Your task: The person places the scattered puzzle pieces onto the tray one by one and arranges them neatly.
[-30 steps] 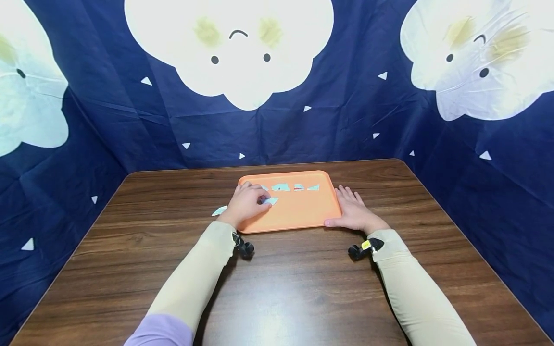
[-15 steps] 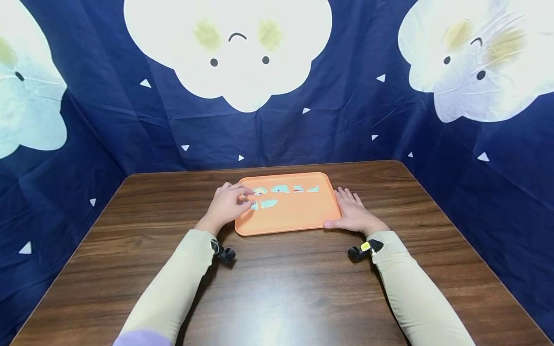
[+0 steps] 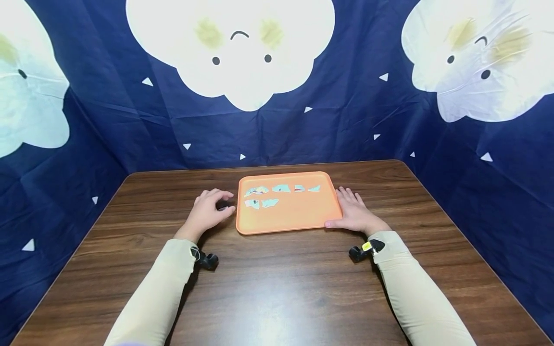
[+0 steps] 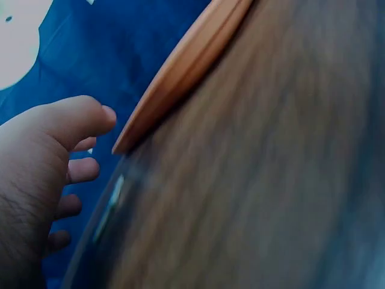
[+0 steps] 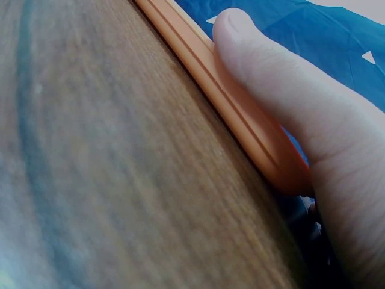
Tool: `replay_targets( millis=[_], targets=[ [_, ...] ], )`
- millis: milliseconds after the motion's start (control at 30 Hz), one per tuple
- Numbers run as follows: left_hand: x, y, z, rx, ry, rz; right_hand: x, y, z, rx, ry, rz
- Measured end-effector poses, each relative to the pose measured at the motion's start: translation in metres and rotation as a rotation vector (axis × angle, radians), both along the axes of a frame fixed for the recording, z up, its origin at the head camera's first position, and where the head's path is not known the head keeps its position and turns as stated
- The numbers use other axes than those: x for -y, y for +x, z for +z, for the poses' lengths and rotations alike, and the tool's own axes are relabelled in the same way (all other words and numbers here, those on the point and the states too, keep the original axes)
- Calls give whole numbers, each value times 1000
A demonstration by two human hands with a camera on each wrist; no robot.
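Note:
My left hand (image 3: 207, 211) hovers over the table just left of the orange tray (image 3: 294, 216), fingers bent loosely and thumb apart from them. Beneath it, in the left wrist view, lies a thin pale piece (image 4: 109, 208) on the tabletop, mostly hidden from the head camera. My right hand (image 3: 354, 211) lies along the tray's right side with fingers straight; its thumb (image 5: 264, 69) presses the rim near the front corner. On the tray, jagged light blue printed pieces form a back row, including one piece (image 3: 281, 188), and a second row holds two, including another piece (image 3: 270, 203).
The brown wooden table (image 3: 277, 278) extends toward the viewer. A dark blue cloth (image 3: 259, 134) with white cloud faces hangs behind and on both sides. Small cameras are strapped to both wrists.
My left hand has let go of a piece on the tray's second row, at its left end, and moved left off the tray to the table. The right hand stays in place.

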State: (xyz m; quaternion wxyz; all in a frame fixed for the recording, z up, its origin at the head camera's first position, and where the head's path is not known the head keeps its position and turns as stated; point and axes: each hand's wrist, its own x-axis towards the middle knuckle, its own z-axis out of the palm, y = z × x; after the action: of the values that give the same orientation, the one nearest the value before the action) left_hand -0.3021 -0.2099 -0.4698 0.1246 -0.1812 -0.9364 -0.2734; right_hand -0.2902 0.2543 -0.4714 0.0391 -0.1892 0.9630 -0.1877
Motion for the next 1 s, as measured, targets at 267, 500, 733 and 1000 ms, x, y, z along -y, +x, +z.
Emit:
replay_targets(
  millis=[267,500,733,1000],
  targets=[
    [20,4,-9,74,-39,26,0,-2,0,2,5,4],
    [24,8,-10,33,-105,24,-1,0,0,1,-8,4],
    [26,12,-9,14,-147,14,-2,0,-2,3,0,2],
    [29,8,-7,-17,-183,-6,-1,1,-1,5,-10,0]
  ],
)
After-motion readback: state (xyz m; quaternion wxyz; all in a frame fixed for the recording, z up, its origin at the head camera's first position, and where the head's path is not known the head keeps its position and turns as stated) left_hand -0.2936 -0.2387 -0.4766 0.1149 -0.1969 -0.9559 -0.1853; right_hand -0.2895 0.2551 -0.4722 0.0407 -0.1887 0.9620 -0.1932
